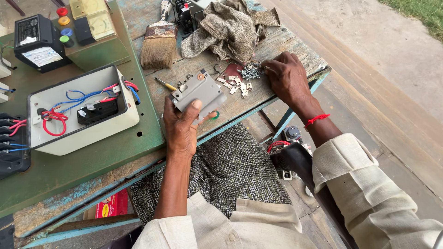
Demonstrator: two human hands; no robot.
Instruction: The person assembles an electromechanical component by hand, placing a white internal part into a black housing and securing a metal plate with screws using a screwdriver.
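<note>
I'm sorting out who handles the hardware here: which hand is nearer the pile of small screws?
Right. The right hand has its fingertips at the pile of small screws. The left hand is lower left of it, holding a grey metal part.

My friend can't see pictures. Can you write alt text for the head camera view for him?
A seated person's left hand holds a grey metal part over a worn wooden table, while the right hand picks at a pile of small screws. Nearby lie a paintbrush, a crumpled cloth and an open white box of wires.
</note>
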